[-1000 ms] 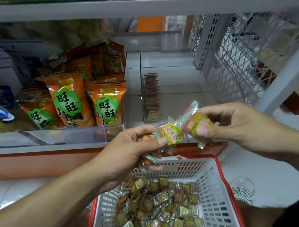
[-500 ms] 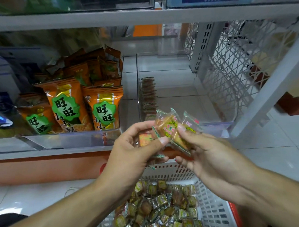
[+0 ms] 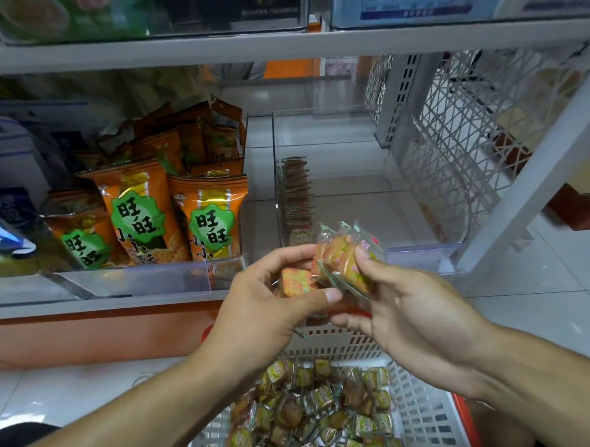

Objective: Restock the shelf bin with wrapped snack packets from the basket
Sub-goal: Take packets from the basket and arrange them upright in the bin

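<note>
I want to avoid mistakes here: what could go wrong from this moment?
1. The right hand pinches several packets at once; one might slip back into the basket.
2. The left hand holds another packet loosely.
3. The bin has a raised front lip; packets could catch there.

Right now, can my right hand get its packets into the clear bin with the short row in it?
Probably yes. The right hand holds its packets just in front of the clear bin, whose low front lip and open top leave the way free. The left hand sits beside it, not between.
</note>
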Demonstrator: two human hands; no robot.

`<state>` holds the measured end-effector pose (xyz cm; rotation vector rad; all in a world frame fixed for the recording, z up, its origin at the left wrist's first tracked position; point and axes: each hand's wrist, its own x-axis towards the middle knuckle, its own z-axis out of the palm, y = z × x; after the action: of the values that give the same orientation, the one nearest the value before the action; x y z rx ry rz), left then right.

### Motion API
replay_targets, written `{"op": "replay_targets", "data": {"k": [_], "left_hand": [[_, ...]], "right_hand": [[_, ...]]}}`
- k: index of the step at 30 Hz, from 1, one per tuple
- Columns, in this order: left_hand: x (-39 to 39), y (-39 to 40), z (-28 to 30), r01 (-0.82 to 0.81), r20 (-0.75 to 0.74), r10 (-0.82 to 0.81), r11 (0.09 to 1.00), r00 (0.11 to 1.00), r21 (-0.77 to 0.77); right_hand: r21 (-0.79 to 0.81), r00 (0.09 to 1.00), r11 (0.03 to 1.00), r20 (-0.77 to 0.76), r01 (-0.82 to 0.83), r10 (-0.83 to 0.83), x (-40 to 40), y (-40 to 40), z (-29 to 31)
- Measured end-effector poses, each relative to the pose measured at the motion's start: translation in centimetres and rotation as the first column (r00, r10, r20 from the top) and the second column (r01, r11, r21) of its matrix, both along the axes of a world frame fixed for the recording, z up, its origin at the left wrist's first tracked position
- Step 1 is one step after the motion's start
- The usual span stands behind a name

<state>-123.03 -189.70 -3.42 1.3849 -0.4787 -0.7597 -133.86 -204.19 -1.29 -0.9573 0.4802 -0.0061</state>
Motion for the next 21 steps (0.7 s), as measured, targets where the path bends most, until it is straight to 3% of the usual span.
{"op": "replay_targets", "data": {"k": [5, 9, 11, 14, 18, 21], "left_hand": [[0.6, -0.1, 0.1, -0.050, 0.039, 0.048, 0.998, 0.998, 0.047], [0.5, -0.1, 0.0, -0.109, 0.039, 0.106, 0.990, 0.994, 0.088], [0.3, -0.2, -0.2, -0.112, 0.018, 0.111, 0.989, 0.994, 0.098], [0.3, -0.4, -0.4, -0.107, -0.012, 0.108, 0.990, 0.994, 0.095], [0.4, -0.5, -0.3, -0.103, -0.103, 0.114, 0.989, 0.988, 0.107], [0.6, -0.7, -0.3, -0.099, -0.132, 0.115, 0.988, 0.985, 0.121]], "right_hand": [[-0.128, 0.995, 0.990, 0.063, -0.064, 0.072, 1.1, -1.1, 0.5], [-0.414, 0.997, 0.908, 0.055, 0.066, -0.047, 3.6, -4.1, 1.0], [-0.568, 0.991, 0.814, 0.027, 0.122, -0.130, 5.3, -6.1, 1.0], [-0.765, 0.996, 0.643, -0.083, -0.038, -0.039, 7.2, -8.3, 0.7], [-0.843, 0.921, 0.372, -0.364, -0.389, 0.139, 9.2, -8.6, -0.7], [-0.849, 0.886, 0.257, -0.426, -0.462, 0.186, 10.8, -7.9, -2.1]]}}
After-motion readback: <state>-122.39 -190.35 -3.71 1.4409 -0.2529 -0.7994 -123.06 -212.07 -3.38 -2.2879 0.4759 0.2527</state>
